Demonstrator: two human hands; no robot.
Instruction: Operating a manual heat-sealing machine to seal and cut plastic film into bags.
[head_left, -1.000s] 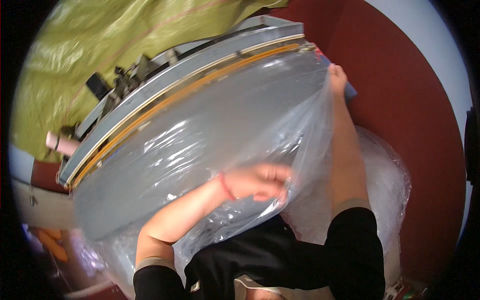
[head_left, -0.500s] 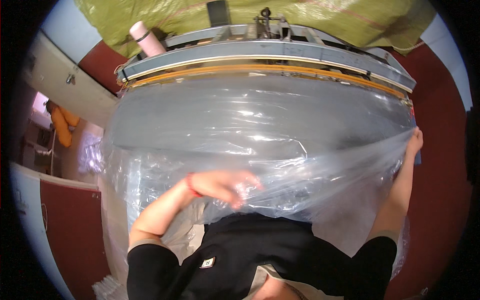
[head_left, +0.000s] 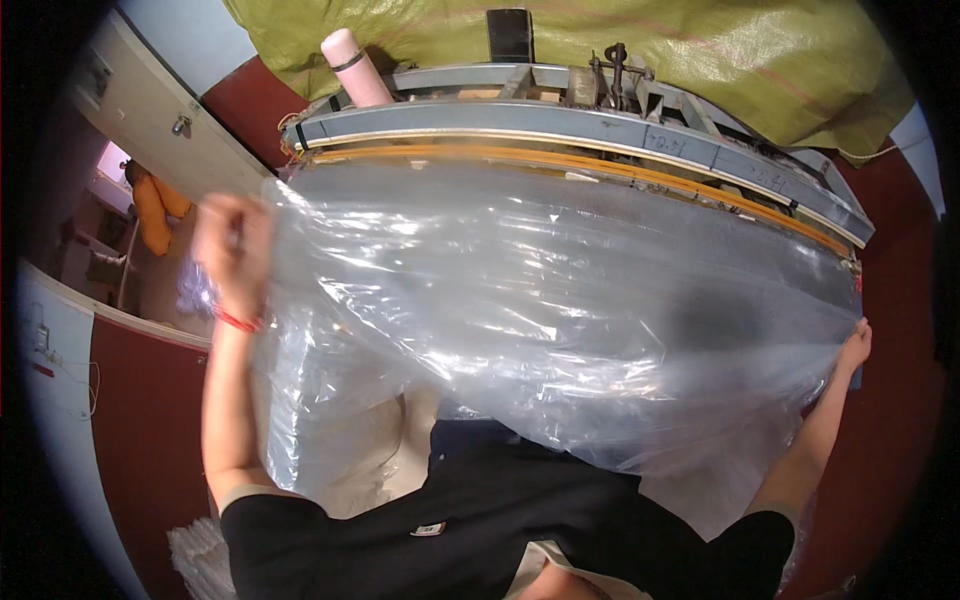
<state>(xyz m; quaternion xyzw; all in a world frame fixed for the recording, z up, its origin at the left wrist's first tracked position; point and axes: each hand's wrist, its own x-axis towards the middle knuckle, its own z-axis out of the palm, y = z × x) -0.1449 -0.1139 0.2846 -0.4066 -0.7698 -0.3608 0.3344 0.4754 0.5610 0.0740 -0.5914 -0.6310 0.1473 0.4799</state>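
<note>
We hold a large clear plastic bag (head_left: 560,300) stretched wide before the long heat-sealing machine (head_left: 600,135): our left hand (head_left: 228,245) fisted on its left edge, our right hand (head_left: 853,350) pinching the right corner. Apparently we're spreading it; next, keep the edge taut and level.

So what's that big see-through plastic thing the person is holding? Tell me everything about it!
It is a large clear plastic sheet, thin, shiny and full of wrinkles. It is stretched wide in front of a long grey sealing machine with an orange strip. The left hand grips its upper left edge, raised; the right hand pulls its far right edge. Its lower part drapes over the person's black shirt.
</note>
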